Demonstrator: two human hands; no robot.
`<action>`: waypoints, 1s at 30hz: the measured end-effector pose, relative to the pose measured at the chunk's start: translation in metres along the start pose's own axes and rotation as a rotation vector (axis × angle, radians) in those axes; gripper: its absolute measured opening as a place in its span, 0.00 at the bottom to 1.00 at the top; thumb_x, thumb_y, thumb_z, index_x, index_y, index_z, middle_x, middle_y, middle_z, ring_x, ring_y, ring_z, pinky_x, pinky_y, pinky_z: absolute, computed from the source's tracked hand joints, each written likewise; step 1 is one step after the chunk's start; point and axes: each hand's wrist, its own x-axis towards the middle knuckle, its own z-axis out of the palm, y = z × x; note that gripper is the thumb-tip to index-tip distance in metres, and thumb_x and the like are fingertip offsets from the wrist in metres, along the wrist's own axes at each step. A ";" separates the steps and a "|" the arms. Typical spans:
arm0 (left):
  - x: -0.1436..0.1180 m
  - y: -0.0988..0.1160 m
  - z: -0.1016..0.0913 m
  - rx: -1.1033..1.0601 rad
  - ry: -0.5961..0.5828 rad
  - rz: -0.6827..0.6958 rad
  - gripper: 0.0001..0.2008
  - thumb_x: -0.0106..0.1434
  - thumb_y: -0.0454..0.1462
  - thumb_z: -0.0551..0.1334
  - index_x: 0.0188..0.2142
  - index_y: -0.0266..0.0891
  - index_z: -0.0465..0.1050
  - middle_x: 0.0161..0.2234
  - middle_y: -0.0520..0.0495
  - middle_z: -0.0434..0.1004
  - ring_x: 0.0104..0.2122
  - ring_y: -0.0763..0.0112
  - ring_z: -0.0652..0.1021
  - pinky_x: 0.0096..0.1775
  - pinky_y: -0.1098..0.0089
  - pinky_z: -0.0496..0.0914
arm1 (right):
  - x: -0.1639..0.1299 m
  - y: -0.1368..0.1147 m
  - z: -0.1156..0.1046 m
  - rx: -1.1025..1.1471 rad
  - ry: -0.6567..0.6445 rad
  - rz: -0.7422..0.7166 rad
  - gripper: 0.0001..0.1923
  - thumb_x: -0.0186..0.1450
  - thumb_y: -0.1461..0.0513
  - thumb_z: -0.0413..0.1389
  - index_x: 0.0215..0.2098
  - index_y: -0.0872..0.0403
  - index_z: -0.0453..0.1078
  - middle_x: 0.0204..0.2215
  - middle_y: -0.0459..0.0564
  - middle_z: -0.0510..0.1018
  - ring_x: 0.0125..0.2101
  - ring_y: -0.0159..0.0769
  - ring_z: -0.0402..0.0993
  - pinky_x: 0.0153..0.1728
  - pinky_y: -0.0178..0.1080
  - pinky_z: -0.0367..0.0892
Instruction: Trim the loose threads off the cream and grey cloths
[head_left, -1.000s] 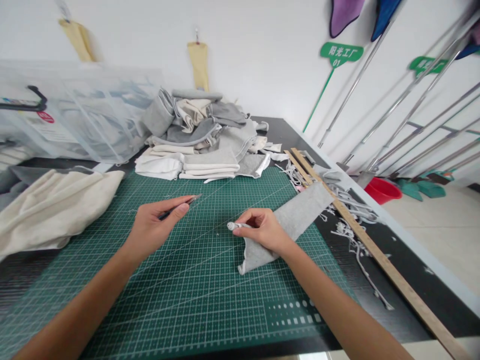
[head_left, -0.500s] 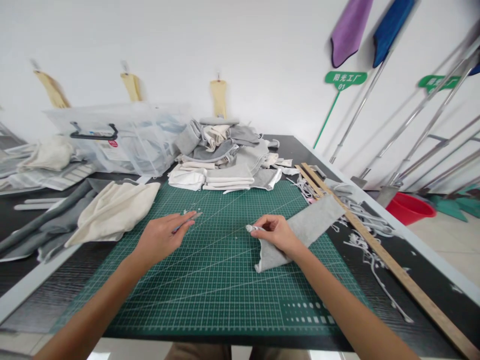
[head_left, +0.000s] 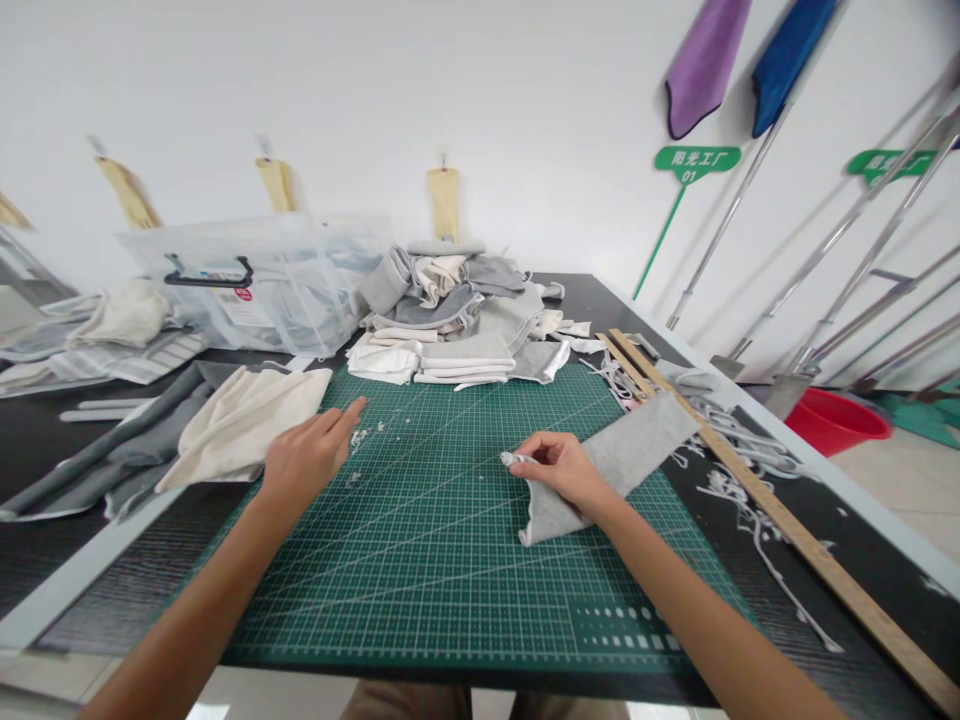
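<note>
My right hand (head_left: 559,465) pinches a small, pale rolled bit (head_left: 516,459) between thumb and fingers. A long grey cloth strip (head_left: 637,440) lies under that hand, slanting to the upper right; whether the rolled bit is its gathered end, I cannot tell. At left, my left hand (head_left: 309,455) is over the mat's edge, index finger pointing forward and the other fingers curled under. What it holds is hidden behind the fingers. White lint crumbs (head_left: 358,437) lie beside it on the green cutting mat (head_left: 420,560).
Stacked grey and cream cloths (head_left: 465,310) rise at the mat's far edge. A clear plastic box (head_left: 277,285) and a cream cloth (head_left: 244,420) are on the left. To the right lie a wooden ruler (head_left: 780,515), loose cords (head_left: 757,520) and, lower down, a red basin (head_left: 836,420).
My left hand has moved left and slightly up, away from my right hand. The thin pointed tool in it no longer shows. My right hand keeps its pinch; the view has shifted slightly.
</note>
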 end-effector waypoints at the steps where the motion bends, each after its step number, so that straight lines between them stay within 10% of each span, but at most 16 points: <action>1: -0.001 -0.001 -0.001 -0.015 0.028 -0.042 0.21 0.70 0.42 0.55 0.61 0.49 0.67 0.32 0.46 0.79 0.32 0.62 0.78 0.31 0.66 0.64 | 0.000 0.000 0.000 0.001 0.001 -0.001 0.13 0.48 0.59 0.72 0.25 0.55 0.75 0.24 0.45 0.80 0.26 0.32 0.73 0.31 0.37 0.66; 13: -0.002 -0.022 0.000 -0.323 0.285 -0.464 0.21 0.66 0.47 0.60 0.55 0.40 0.74 0.29 0.48 0.80 0.26 0.67 0.78 0.34 0.69 0.73 | -0.009 -0.040 -0.017 0.077 0.280 -0.159 0.12 0.54 0.57 0.70 0.32 0.54 0.78 0.26 0.49 0.83 0.26 0.34 0.77 0.30 0.36 0.72; 21: -0.001 -0.018 -0.008 -0.532 0.311 -0.474 0.23 0.68 0.47 0.58 0.57 0.38 0.72 0.36 0.45 0.83 0.30 0.68 0.80 0.37 0.69 0.75 | -0.006 -0.201 -0.018 0.036 0.782 -0.730 0.09 0.50 0.61 0.71 0.29 0.49 0.79 0.29 0.47 0.82 0.24 0.36 0.77 0.27 0.43 0.77; 25: -0.003 -0.003 -0.012 -0.630 0.240 -0.326 0.20 0.69 0.44 0.57 0.58 0.40 0.71 0.39 0.45 0.83 0.32 0.67 0.81 0.39 0.68 0.75 | 0.032 -0.283 0.020 -0.150 0.677 -0.925 0.04 0.55 0.61 0.67 0.28 0.43 0.80 0.36 0.50 0.83 0.33 0.40 0.79 0.41 0.49 0.74; 30: -0.007 0.013 -0.015 -0.698 0.164 -0.150 0.19 0.70 0.40 0.57 0.59 0.43 0.69 0.45 0.45 0.82 0.39 0.67 0.82 0.44 0.68 0.75 | 0.128 -0.329 0.079 0.078 0.491 -0.889 0.06 0.55 0.67 0.67 0.25 0.50 0.77 0.32 0.52 0.82 0.35 0.41 0.79 0.44 0.48 0.72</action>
